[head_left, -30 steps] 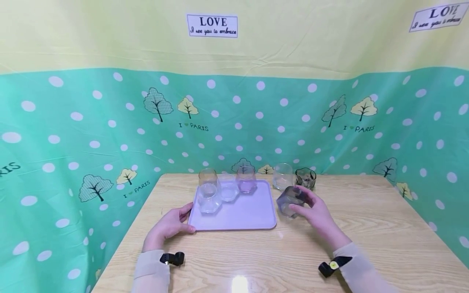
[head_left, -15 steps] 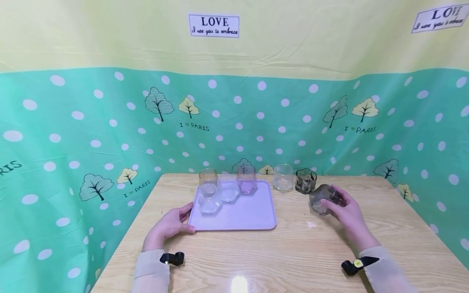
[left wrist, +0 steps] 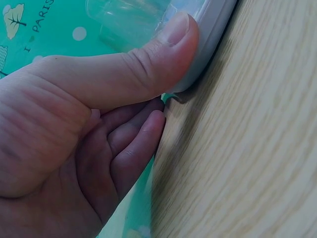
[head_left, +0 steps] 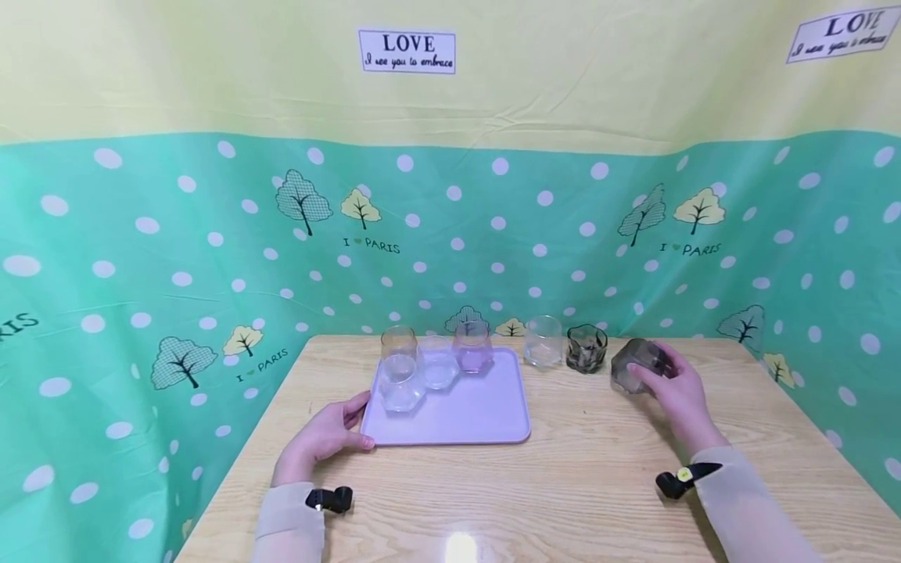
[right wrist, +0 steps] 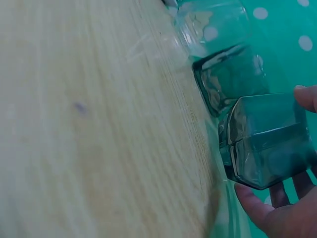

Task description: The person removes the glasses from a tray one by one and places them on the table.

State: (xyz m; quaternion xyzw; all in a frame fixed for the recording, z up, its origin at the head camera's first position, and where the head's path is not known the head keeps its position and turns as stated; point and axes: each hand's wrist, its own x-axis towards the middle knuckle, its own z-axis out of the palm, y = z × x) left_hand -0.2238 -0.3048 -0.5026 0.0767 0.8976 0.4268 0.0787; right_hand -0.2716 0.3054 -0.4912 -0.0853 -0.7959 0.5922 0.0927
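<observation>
My right hand (head_left: 679, 395) holds a smoky grey faceted drinking glass (head_left: 629, 367) at the right rear of the table. In the right wrist view the glass (right wrist: 267, 141) has fingers and thumb around its sides. Just left of it stands a dark, wavy-edged glass (head_left: 586, 349), then a clear glass (head_left: 543, 344). With thumb over the rim, my left hand (head_left: 327, 432) grips the left edge of a lilac tray (head_left: 468, 418). On the tray are an amber-tinted glass (head_left: 399, 339), two clear ones and a pinkish glass (head_left: 474, 349).
A pale wooden table (head_left: 549, 500) carries everything. Behind it and at both sides hangs a green and yellow printed cloth (head_left: 493, 188), close to the table's back edge. A black strap device (head_left: 331, 500) is on each wrist.
My right hand has carried the smoky grey glass from beside the tray's right edge rightward, then back to beside the dark glass. My left hand has stayed at the tray.
</observation>
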